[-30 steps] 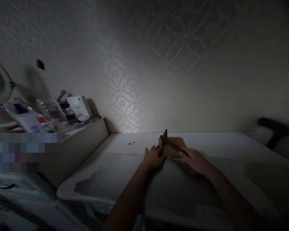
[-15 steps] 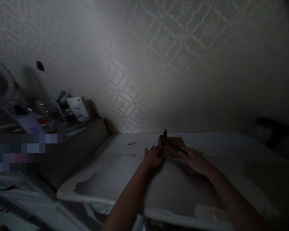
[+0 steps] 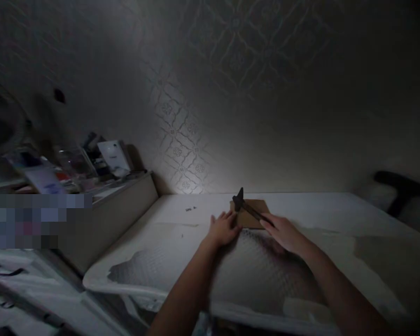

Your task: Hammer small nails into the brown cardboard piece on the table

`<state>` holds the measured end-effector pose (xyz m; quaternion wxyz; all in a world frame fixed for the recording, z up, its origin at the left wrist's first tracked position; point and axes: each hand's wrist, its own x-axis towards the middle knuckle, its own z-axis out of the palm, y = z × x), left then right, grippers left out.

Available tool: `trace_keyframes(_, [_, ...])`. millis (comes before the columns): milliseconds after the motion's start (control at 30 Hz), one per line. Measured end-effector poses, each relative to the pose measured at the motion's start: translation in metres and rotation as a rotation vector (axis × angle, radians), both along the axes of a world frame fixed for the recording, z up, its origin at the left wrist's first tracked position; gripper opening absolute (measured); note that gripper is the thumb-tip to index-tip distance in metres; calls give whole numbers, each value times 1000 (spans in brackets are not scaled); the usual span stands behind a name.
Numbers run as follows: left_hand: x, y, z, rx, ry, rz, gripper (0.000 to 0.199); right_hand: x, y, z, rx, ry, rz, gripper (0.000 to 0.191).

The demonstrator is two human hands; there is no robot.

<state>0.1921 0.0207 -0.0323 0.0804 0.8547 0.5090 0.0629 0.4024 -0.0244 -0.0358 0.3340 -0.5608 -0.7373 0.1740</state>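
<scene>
Fingers of the right hand (image 3: 282,232) wrap a dark hammer (image 3: 247,206) over a flat brown wooden board (image 3: 251,215), while the left hand (image 3: 224,228) rests open-fingered against the board's left edge.

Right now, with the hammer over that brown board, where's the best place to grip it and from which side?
Probably the handle's near end, from the right, where the right hand already wraps it. The hammer slants up and left, its dark head over the brown board, and the left hand blocks the left side.

The shelf clutter (image 3: 73,163) is dim and smeared, a patch below it pixelated; the right hand (image 3: 283,232) hides the dark tool's (image 3: 247,207) handle end.
</scene>
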Motion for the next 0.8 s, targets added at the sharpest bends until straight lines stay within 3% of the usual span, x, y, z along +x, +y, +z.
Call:
trace_keyframes(500, [-1, 2, -3, 0, 10, 3, 61, 1, 0, 1, -23, 8, -3, 38])
trace_keyframes(800, [-1, 0, -1, -15, -30, 15, 63, 13, 5, -4, 63, -62, -234, 38])
